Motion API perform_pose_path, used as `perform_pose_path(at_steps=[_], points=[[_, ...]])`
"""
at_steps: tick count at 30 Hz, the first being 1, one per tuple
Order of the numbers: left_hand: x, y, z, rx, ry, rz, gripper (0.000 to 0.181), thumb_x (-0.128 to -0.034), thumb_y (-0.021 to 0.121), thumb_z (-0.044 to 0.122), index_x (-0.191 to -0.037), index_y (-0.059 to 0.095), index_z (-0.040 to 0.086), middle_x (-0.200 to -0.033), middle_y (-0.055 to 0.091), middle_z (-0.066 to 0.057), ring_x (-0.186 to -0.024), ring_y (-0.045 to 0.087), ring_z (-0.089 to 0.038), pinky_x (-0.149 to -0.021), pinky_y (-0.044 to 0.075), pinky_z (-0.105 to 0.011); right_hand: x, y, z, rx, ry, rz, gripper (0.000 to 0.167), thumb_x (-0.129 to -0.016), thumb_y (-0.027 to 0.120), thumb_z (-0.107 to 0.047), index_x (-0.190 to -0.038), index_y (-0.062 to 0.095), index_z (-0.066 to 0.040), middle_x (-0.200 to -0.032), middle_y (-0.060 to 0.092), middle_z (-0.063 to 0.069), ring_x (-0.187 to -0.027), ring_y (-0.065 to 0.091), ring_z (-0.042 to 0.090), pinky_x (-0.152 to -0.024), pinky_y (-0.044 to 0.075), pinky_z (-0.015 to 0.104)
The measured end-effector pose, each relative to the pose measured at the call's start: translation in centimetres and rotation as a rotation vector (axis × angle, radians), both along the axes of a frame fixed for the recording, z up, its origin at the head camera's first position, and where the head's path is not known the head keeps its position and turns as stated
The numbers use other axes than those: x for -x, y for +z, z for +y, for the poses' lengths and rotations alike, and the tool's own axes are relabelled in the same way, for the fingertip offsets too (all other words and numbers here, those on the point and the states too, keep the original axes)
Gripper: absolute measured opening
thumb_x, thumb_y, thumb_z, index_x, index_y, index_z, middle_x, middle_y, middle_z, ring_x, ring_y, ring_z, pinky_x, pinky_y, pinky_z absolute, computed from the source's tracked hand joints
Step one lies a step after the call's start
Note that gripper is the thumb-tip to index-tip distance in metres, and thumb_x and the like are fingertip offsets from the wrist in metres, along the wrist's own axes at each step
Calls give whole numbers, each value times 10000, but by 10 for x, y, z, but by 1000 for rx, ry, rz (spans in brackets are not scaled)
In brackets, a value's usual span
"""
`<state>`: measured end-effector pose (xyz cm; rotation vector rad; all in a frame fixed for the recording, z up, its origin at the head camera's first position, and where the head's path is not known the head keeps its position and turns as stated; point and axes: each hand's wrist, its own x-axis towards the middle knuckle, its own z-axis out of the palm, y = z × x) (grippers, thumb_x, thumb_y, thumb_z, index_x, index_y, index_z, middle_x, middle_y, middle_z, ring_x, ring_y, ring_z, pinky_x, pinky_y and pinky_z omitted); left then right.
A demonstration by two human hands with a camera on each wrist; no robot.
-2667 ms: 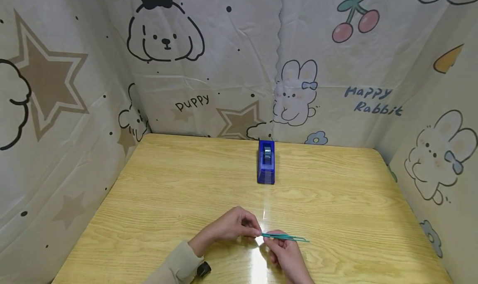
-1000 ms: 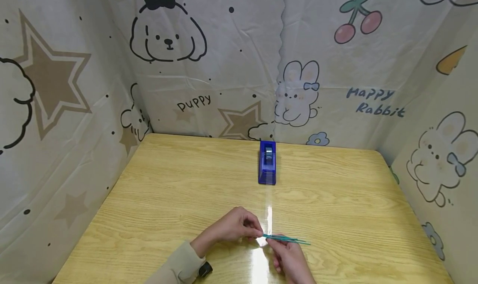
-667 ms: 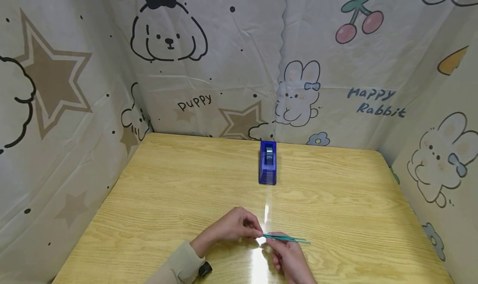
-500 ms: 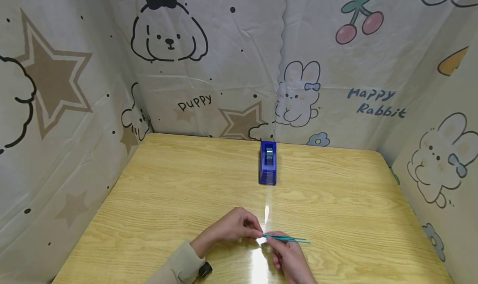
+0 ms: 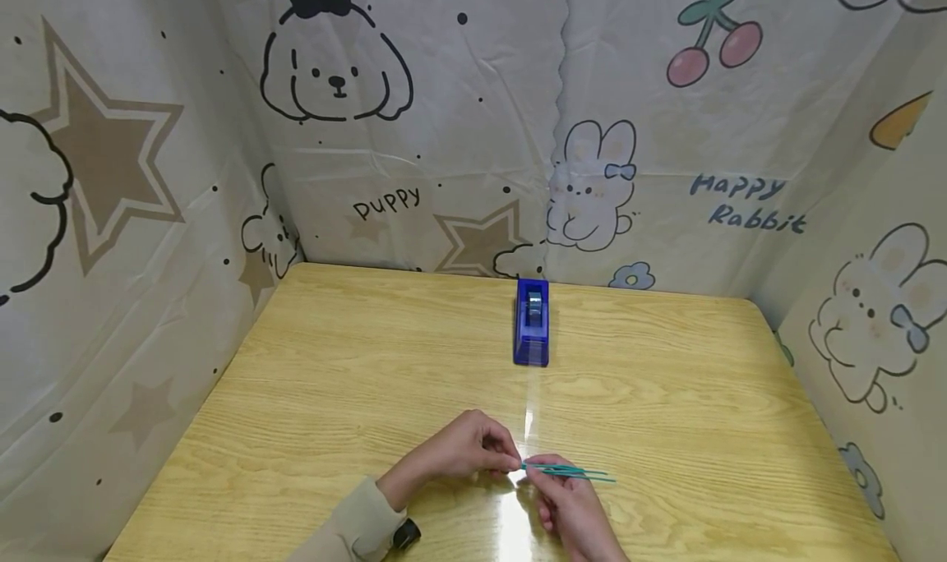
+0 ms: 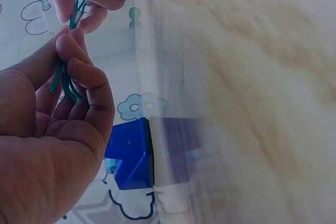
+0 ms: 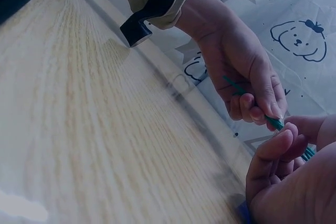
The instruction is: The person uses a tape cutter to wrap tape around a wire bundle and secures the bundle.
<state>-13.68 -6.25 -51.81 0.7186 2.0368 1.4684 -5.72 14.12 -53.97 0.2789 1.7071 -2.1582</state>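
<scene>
A small bundle of thin green strands (image 5: pixel 570 470), which look like wire or cord, is held between both hands above the table. My left hand (image 5: pixel 469 445) pinches the bundle at its left end between thumb and fingers. In the left wrist view, cut ends of the strands (image 6: pixel 66 85) poke out below the left fingers. Right beside it, my right hand (image 5: pixel 571 504) pinches the same bundle, and the loose ends reach out to the right over its fingers. The fingertips of both hands almost meet; they partly hide the middle of the bundle.
A blue tape dispenser (image 5: pixel 531 324) with a clear roll stands near the back edge of the wood-patterned table (image 5: pixel 370 357). Patterned cloth (image 5: pixel 473 135) hangs behind the table and on both sides. A black band piece (image 5: pixel 406 534) sits at the left sleeve cuff.
Both hands keep hold of the bundle in almost the same place. Its free ends shift slightly, and the right fingers move a little. The head view drifts slightly.
</scene>
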Motion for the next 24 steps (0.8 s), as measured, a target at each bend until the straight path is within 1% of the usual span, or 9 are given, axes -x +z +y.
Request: perform_pose_path(at_steps=[3,6,10,14,17,19,24], points=[[0,0,0,-7,-3,-4,61,-924,783,102,-899,800,49,-837,771,-192,-704,737,-325,-575,551,-257,0,-1,0,11,-3,-5,143,-996,683,-166,-1106,633,-91,-864,624,-40,-550,456,52,-486,385,176],[-1,-1,1,-13,-6,-7,66,-927,778,99,-902,798,41,-837,770,-197,-705,742,-323,-557,529,-229,0,-2,1,19,-5,-6,111,-991,691,-171,-1075,635,-125,-839,611,-50,-552,454,44,-485,384,168],[-1,-1,1,-17,-7,-9,60,-930,773,94,-901,799,49,-830,768,-194,-680,727,-268,-545,491,-188,0,-4,2,23,-2,3,91,-990,695,-182,-1051,639,-146,-811,593,-56,-553,450,36,-483,386,165],[-1,-2,0,-18,-4,-4,59,-931,770,92,-892,799,60,-808,761,-187,-643,684,-190,-552,482,-178,-1,-4,2,25,7,4,94,-994,694,-192,-1047,638,-137,-819,593,-56,-552,450,33,-484,391,162],[-1,-2,0,-17,-3,-4,58,-932,770,93,-887,799,70,-797,757,-185,-633,670,-165,-558,481,-177,0,-3,2,28,7,-4,104,-996,694,-196,-1048,634,-128,-817,592,-56,-546,449,32,-483,393,161],[-1,-2,0,-16,-2,-6,61,-935,767,96,-888,799,74,-794,755,-189,-633,673,-179,-561,481,-175,0,-3,2,27,2,-13,111,-994,698,-201,-1043,633,-125,-804,581,-55,-542,448,33,-481,392,162],[-2,-3,0,-16,-1,-3,76,-940,765,111,-884,798,72,-796,758,-183,-654,698,-266,-566,490,-182,0,-3,2,20,-10,-20,131,-989,708,-216,-1033,631,-120,-772,547,-51,-537,441,37,-473,389,168]])
